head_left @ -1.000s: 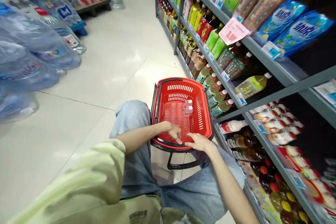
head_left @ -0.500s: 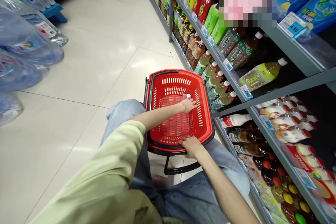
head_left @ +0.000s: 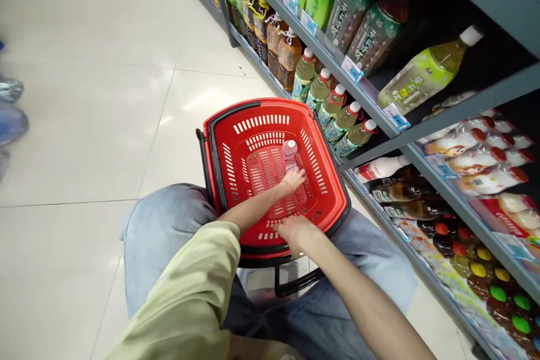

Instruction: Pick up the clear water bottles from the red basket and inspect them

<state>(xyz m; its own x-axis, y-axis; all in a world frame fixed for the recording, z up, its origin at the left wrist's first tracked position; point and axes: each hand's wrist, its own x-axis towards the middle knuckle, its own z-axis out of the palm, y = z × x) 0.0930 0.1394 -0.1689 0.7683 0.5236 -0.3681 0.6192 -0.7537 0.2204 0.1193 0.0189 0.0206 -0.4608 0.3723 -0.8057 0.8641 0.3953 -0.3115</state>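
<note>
A red shopping basket point(head_left: 270, 107) with black handles stands between my knees. Inside it, toward the right, is a small clear bottle point(head_left: 289, 150) with a white cap and a pinkish tint. My left hand point(head_left: 293, 180) reaches down into the basket beside the bottle's lower end, fingers apart; whether it touches the bottle is unclear. Over the near rim lies my right hand point(head_left: 298, 233), its slightly blurred fingers stretched into the basket. A black handle point(head_left: 297, 284) hangs below the near rim.
A grey shelf unit point(head_left: 367, 95) with drinks runs close along the basket's right side. Green-labelled bottles point(head_left: 352, 146) stand on its lowest level, just beyond the basket. Large clear water bottles point(head_left: 12, 121) show at the left edge, on the tiled floor point(head_left: 84, 140).
My view has shifted closer to the basket and shelves. My left hand has drawn back, so more of the bottle shows. The right hand's fingers reach farther over the rim.
</note>
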